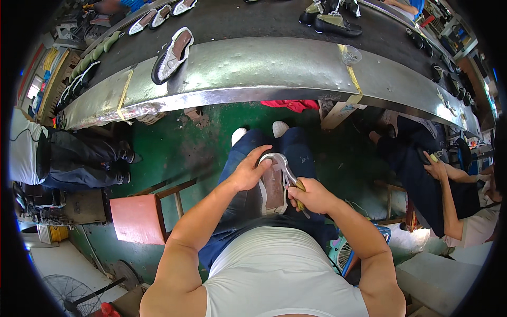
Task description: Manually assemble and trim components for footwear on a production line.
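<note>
An unfinished shoe [274,191] lies bottom up across my lap, with a brown insole and a pale grey upper edge folded round it. My left hand [250,171] grips it near the far, rounded end, the thumb pressing on the rim and the fingers over the outer side. In my right hand [312,195] are pliers with yellowish handles [300,186], held against the shoe's right edge. Their jaws are mostly hidden by my fingers and the shoe's rim.
Ahead runs a metal-edged bench [253,63] with a dark belt. Another unfinished shoe [173,55] rests on its edge, and black shoes [338,25] stand farther back. A red-topped stool [138,219] is at my left. Co-workers sit on both sides; one person's hand [436,168] shows at right.
</note>
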{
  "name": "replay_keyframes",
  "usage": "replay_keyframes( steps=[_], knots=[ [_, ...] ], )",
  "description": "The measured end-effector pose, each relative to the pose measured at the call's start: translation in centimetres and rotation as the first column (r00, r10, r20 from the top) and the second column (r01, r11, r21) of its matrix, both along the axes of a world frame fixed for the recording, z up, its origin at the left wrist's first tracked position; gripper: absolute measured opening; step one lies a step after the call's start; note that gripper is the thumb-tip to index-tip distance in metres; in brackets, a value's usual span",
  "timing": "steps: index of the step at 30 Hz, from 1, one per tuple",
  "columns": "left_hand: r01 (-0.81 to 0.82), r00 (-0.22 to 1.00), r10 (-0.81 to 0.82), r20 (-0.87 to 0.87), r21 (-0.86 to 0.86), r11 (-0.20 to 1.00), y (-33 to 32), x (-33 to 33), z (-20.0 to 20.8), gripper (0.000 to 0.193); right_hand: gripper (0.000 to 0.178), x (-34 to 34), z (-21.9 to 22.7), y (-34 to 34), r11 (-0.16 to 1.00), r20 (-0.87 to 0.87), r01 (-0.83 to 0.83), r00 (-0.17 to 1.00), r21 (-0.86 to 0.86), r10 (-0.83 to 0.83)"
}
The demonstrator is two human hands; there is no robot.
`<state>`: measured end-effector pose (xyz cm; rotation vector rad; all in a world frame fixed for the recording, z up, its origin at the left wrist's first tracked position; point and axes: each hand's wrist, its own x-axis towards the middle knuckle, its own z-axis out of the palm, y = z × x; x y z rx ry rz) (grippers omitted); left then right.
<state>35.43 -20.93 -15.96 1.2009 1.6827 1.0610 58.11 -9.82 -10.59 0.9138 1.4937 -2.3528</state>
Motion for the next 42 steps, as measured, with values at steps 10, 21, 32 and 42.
replay_keyframes(
  steps=[10,21,32,42],
  knots=[
    [-0.063,0.990,0.053,0.127,0.076,0.995,-0.3,-1.7,-2.6,0.045,0.025,-1.3,-7.1,-2.4,0.415,-0.146,0.115,0.988,0.903,0.044],
    [-0.261,0.741,0.281,0.610,-0.125,0.957,-1.2,1.1,0.7,0.053,0.025,0.6,0.3,-4.8,0.106,0.326,-0.343,0.933,0.933,0.151],
    [0.141,0.929,0.043,-0.368,0.459,0.877,-6.3,1.3,9.9,0.101,0.038,1.7,0.5,-3.0,0.581,-0.490,0.387,0.871,0.716,0.024],
    [0.209,0.908,0.020,-0.419,0.494,0.844,-7.0,0.8,8.8,0.110,0.080,-4.9,2.0,-2.4,0.727,-0.672,0.344,0.708,0.594,0.214]
  ],
)
